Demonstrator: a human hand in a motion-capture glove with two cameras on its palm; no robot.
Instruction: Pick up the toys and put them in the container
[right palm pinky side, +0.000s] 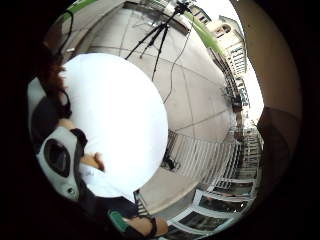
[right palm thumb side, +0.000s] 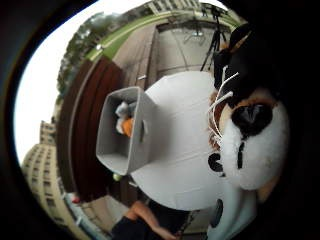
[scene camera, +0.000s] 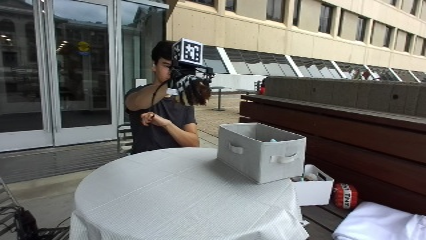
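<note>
Raised high over the round white-clothed worktop (scene camera: 166, 200), the gloved right hand (scene camera: 188, 82) curls its fingers round a plush toy (right palm thumb side: 250, 145) with white muzzle, black nose, brown fur and white whiskers, well apart from the grey fabric container (scene camera: 261, 151), which sits at the worktop's edge.

Soft, even daylight fills the outdoor scene, with no hard shadows on the tabletop (scene camera: 166, 200). In the palm views the white cloth glares nearly blank, the sky is blown out, and the buildings bend strongly toward the dark rims. The plush toy (right palm thumb side: 250, 145) close to the thumb-side camera is blurred.
</note>
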